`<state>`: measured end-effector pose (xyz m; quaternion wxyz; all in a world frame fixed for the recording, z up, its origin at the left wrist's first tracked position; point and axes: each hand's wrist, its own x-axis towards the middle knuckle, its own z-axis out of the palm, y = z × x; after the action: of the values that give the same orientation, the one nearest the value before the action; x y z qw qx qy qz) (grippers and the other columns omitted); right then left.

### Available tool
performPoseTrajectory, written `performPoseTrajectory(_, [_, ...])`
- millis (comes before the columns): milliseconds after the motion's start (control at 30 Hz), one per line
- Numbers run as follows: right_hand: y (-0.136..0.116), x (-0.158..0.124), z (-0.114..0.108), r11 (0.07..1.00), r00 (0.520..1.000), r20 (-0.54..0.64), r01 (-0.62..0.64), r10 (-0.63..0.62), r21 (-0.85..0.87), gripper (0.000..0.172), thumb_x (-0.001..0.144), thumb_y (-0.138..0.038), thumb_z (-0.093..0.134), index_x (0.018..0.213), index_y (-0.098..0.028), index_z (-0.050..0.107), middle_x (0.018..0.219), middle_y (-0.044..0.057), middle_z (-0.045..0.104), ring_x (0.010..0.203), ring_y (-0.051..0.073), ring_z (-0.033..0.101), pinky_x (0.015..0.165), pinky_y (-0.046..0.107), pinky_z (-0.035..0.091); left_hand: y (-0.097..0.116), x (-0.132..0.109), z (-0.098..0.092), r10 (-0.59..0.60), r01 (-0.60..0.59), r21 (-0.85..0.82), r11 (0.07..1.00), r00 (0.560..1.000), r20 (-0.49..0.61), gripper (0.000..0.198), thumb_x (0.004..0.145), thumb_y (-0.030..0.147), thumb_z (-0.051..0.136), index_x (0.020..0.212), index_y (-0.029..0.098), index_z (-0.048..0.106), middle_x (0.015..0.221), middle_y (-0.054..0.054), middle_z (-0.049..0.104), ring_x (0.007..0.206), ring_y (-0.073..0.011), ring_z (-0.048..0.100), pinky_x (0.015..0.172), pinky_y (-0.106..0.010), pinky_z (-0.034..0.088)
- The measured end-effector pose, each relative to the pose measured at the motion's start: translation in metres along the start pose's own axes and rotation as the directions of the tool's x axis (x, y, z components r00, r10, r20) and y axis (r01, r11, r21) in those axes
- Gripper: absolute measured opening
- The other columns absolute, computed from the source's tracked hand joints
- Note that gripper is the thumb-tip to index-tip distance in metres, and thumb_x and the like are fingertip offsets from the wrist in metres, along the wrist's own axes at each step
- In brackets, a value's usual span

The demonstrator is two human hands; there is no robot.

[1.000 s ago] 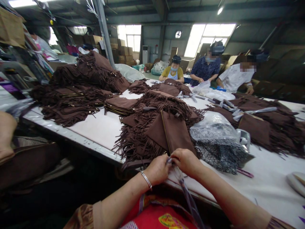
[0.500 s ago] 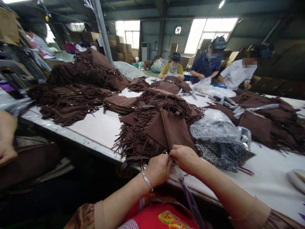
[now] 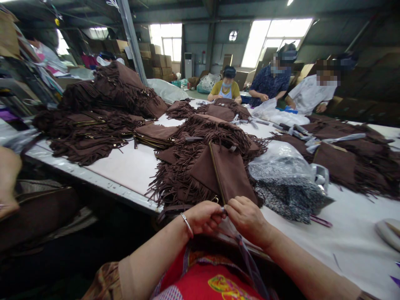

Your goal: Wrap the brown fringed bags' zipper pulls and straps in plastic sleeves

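Note:
A dark strap in a clear plastic sleeve [image 3: 248, 260] runs from between my hands down over my lap. My left hand [image 3: 206, 217], with a silver bangle at its wrist, is closed in a pinch on the strap's upper end. Right beside it, my right hand [image 3: 247, 217] is also closed on the strap, fingertips nearly touching the left ones. Just beyond lies a brown fringed bag [image 3: 236, 173] with a brass zipper. Its metal ring [image 3: 215, 199] shows above my left hand. The fingers hide whatever joins there.
More brown fringed bags [image 3: 115, 91] are heaped at the left and right. A clear plastic bag [image 3: 281, 183] of small speckled pieces stands right of my hands, by a tape roll [image 3: 389, 233]. Co-workers sit across the table; another person's arm [image 3: 8, 181] is at the left.
Both hands have come slightly lower, and my left wrist has turned and shifted left. A small grey end of the strap now shows between the fingertips. The bags have stayed put.

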<state>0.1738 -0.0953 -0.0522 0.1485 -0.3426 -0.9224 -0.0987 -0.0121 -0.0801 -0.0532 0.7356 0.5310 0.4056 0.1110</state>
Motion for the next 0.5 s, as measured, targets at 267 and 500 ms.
performPoseTrajectory(267, [-0.001, -0.016, 0.0, 0.997, 0.995, -0.083, 0.051, -0.047, 0.053, 0.021, 0.092, -0.018, 0.048, 0.103, -0.014, 0.065, 0.089, 0.009, 0.065, 0.077, 0.019, 0.051, 0.07, 0.034, 0.04, -0.008, 0.002, 0.011, -0.058, 0.059, -0.467, 0.882, 0.998, 0.016, 0.027, 0.069, 0.041, 0.062, 0.069, 0.02, 0.045, 0.051, 0.012, 0.026, 0.039, -0.0029, 0.012, 0.038, -0.018, 0.006])
performPoseTrajectory(500, [0.019, -0.07, -0.015, 0.965, 0.934, -0.271, -0.185, 0.232, 0.188, 0.035, 0.085, -0.011, 0.053, 0.118, -0.016, 0.061, 0.107, 0.012, 0.066, 0.099, 0.022, 0.06, 0.088, 0.038, 0.049, -0.022, 0.007, 0.022, -0.033, -0.029, -0.199, 0.98, 0.953, -0.3, 0.031, 0.078, 0.05, 0.051, 0.075, 0.02, 0.05, 0.05, 0.01, 0.031, 0.041, -0.0063, 0.02, 0.042, -0.022, 0.013])
